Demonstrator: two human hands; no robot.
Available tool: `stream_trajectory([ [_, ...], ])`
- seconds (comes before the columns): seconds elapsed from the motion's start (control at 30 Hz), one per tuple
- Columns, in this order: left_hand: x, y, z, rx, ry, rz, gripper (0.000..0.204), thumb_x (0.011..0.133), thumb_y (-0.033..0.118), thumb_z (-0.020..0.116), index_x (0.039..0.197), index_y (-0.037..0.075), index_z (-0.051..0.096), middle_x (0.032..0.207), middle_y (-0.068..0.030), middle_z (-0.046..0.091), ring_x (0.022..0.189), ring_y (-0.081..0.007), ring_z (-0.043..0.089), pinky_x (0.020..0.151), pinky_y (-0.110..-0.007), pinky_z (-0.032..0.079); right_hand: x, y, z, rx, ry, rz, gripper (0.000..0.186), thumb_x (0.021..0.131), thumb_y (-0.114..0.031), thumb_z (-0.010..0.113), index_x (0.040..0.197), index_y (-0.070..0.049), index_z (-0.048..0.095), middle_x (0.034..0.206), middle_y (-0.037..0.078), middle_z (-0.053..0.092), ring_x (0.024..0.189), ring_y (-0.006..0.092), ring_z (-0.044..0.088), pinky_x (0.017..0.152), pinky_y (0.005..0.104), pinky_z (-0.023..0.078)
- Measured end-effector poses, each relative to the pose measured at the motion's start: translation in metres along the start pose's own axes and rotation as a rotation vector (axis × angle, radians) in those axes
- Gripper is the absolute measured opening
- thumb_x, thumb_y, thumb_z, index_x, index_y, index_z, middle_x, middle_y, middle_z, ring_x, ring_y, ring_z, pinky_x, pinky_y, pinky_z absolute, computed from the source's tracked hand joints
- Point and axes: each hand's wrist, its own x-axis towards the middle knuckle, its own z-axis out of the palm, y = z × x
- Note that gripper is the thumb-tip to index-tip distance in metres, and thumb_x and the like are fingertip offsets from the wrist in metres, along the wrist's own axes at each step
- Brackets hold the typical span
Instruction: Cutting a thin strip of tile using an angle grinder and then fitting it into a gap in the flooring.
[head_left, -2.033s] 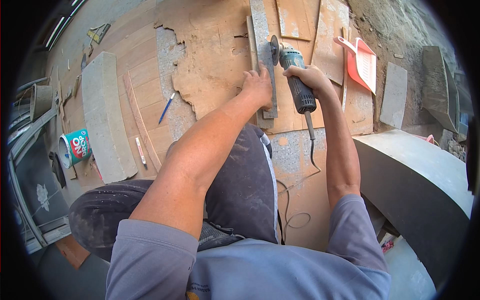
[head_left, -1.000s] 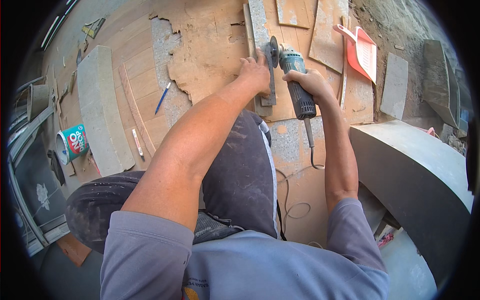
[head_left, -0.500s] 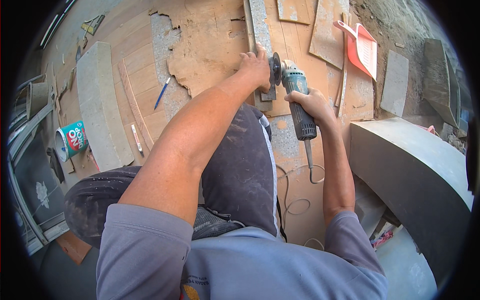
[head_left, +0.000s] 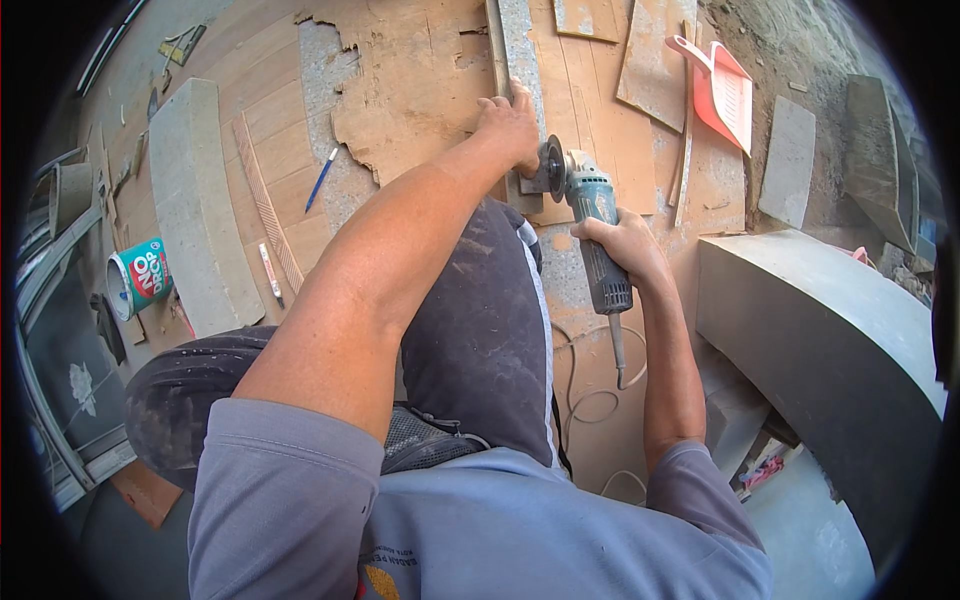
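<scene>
My right hand (head_left: 628,245) is wrapped around the body of a teal and black angle grinder (head_left: 592,200), its cord trailing back toward me. The grinder's dark disc (head_left: 556,168) stands on edge at the near end of a long, narrow strip with a speckled grey face (head_left: 519,45). Whether the disc touches the strip I cannot tell. My left hand (head_left: 510,130) grips the strip and a thin wooden batten (head_left: 497,55) beside it, just left of the disc. Its palm hides part of both pieces.
A ragged plywood sheet (head_left: 400,85) lies ahead, with a blue pen (head_left: 321,180) and a white marker (head_left: 271,272) at left. Further left are a long grey slab (head_left: 195,200) and a paint can (head_left: 140,278). A pink dustpan (head_left: 724,100) and a curved grey block (head_left: 800,285) are at right.
The grinder and my right hand have come slightly nearer to me, bringing the disc closer to the strip's near end. My left hand keeps its grip almost in place.
</scene>
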Motion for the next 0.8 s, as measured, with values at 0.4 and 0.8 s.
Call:
stream_trajectory([
  [0.4, -0.001, 0.002, -0.003, -0.019, -0.025, -0.028, 0.122, 0.070, 0.049, 0.093, 0.159, -0.013, 0.038, 0.172, -0.0373, 0.020, 0.145, -0.0533, 0.048, 0.118, -0.064, 0.040, -0.022, 0.003, 0.005, 0.022, 0.028, 0.055, 0.055, 0.076, -0.037, 0.082, 0.105, 0.009, 0.072, 0.086, 0.016, 0.073, 0.069, 0.0198, 0.070, 0.062, 0.0350, 0.055],
  [0.8, -0.005, 0.000, -0.003, -0.001, -0.012, -0.024, 0.130, 0.069, 0.047, 0.091, 0.162, -0.017, 0.025, 0.170, -0.0406, 0.020, 0.143, -0.0523, 0.049, 0.117, -0.063, 0.042, 0.019, -0.027, -0.006, 0.004, 0.027, -0.022, 0.048, 0.075, -0.036, 0.082, 0.094, 0.007, 0.072, 0.078, 0.014, 0.071, 0.064, 0.0212, 0.070, 0.058, 0.0360, 0.055],
])
